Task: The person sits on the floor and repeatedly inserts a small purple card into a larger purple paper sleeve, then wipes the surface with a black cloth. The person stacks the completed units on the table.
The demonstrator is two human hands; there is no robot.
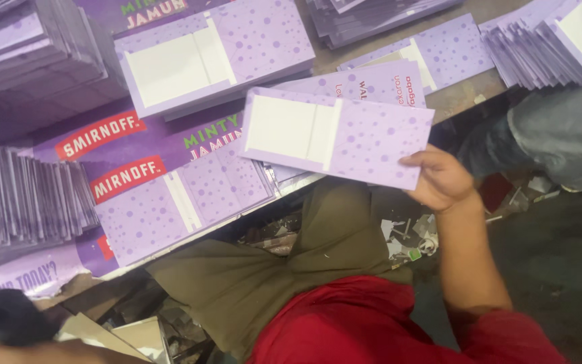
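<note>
My right hand (440, 179) is shut on the lower right corner of a flat lilac card (372, 138) with darker dots and a white panel on its left half. It holds the card tilted just above the table's near edge, over other lilac cards. My left hand does not show; only a strip of skin and a dark shape (1, 320) appear at the bottom left corner. My red shirt and olive trousers fill the bottom middle.
A thick stack of the same cards (210, 57) lies at the top middle. Fanned piles stand at the left (28, 195) and top right (540, 47). Purple printed sheets (149, 145) cover the table. Another person's grey-trousered leg (560, 135) is at right; paper scraps (405, 236) litter the floor.
</note>
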